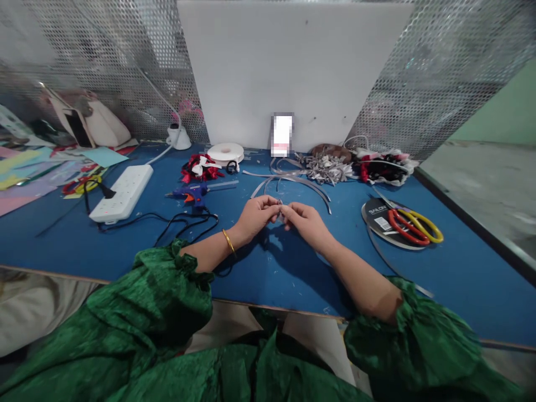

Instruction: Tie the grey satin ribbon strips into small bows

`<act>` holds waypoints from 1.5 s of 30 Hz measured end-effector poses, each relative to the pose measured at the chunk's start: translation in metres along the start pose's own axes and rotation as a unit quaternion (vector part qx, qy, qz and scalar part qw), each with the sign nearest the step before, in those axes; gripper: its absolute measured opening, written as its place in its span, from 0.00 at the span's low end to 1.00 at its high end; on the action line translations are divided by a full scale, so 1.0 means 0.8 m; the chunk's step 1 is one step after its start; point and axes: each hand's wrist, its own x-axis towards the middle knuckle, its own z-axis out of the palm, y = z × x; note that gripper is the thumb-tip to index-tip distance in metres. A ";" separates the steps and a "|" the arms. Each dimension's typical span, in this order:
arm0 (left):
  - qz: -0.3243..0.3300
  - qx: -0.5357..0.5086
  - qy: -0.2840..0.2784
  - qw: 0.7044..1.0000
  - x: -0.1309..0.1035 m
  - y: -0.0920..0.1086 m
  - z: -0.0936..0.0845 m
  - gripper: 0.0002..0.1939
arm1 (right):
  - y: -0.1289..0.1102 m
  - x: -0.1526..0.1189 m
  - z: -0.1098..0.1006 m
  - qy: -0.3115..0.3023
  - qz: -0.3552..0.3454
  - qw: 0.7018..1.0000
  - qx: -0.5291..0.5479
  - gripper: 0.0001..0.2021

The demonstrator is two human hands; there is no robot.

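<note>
Near the middle of the blue table, my left hand [256, 216] and my right hand [309, 224] meet fingertip to fingertip. Both are closed in a pinch on a small piece of grey ribbon [281, 203], mostly hidden by the fingers. Just beyond them lie loose grey ribbon strips [312, 187], some curling. A pile of grey ribbon bows [329, 168] sits behind to the right. To the left rests a blue glue gun [189, 193] with a clear glue stick in its back, its black cord trailing near my left wrist.
Red-and-yellow-handled scissors [412, 226] lie on a black ribbon spool [379, 215] at right. Along the back are a lit phone [282, 135], a white ribbon spool [226, 152], red and black bows [200, 167] and more bows [387, 166]. A white power strip [123, 192] lies left.
</note>
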 end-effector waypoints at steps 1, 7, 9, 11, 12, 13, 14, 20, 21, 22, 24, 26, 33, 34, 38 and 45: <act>0.008 0.016 0.000 1.000 0.001 -0.001 0.000 0.11 | 0.001 0.000 0.002 -0.011 0.009 1.000 0.022 0.17; 0.023 0.060 0.000 0.998 0.000 0.000 -0.002 0.12 | 0.004 0.000 0.009 -0.041 0.019 0.996 0.074 0.15; 0.017 0.065 0.000 0.998 -0.001 0.002 -0.001 0.12 | 0.004 0.000 0.007 -0.039 0.019 0.997 0.067 0.13; 0.015 0.065 0.001 0.998 -0.002 0.004 0.000 0.11 | 0.002 -0.001 0.005 -0.034 0.006 0.999 0.039 0.12; 0.013 0.060 0.003 0.998 -0.003 0.005 0.001 0.11 | 0.001 -0.001 0.004 -0.030 -0.011 0.999 0.007 0.12; 0.007 0.050 0.004 0.999 -0.003 0.007 0.001 0.11 | 0.000 -0.002 0.002 -0.023 -0.036 0.999 -0.033 0.12; -0.003 0.033 0.003 0.999 -0.003 0.008 0.001 0.11 | -0.001 -0.003 0.001 -0.012 -0.069 0.994 -0.079 0.12; -0.207 -0.174 -0.066 0.961 0.003 0.008 -0.007 0.10 | -0.006 -0.009 0.000 0.015 -0.252 0.931 -0.265 0.10; -0.226 -0.197 -0.076 0.951 0.004 0.007 -0.008 0.10 | -0.006 -0.009 0.000 0.017 -0.261 0.924 -0.279 0.10; -0.229 -0.207 -0.080 0.948 0.005 0.007 -0.009 0.11 | -0.005 -0.009 0.000 0.022 -0.265 0.920 -0.289 0.10; -0.194 -0.191 -0.073 0.959 0.005 0.007 -0.008 0.12 | -0.002 -0.008 0.001 0.041 -0.258 0.920 -0.292 0.10; -0.151 -0.154 -0.065 0.974 0.004 0.008 -0.007 0.14 | 0.000 -0.007 0.001 0.066 -0.242 0.925 -0.285 0.09; -0.079 -0.043 -0.028 0.996 -0.001 0.008 -0.005 0.14 | -0.003 -0.008 0.000 0.080 -0.161 0.952 -0.246 0.06; -0.072 -0.032 -0.026 0.997 -0.001 0.008 -0.005 0.14 | -0.003 -0.008 -0.001 0.083 -0.156 0.954 -0.243 0.06; -0.061 -0.011 -0.034 0.997 -0.001 0.009 -0.006 0.13 | -0.004 -0.006 -0.004 0.084 -0.152 0.958 -0.229 0.07; -0.078 -0.001 -0.043 0.996 -0.003 0.014 -0.002 0.09 | -0.003 -0.006 -0.002 0.084 -0.207 0.937 -0.269 0.06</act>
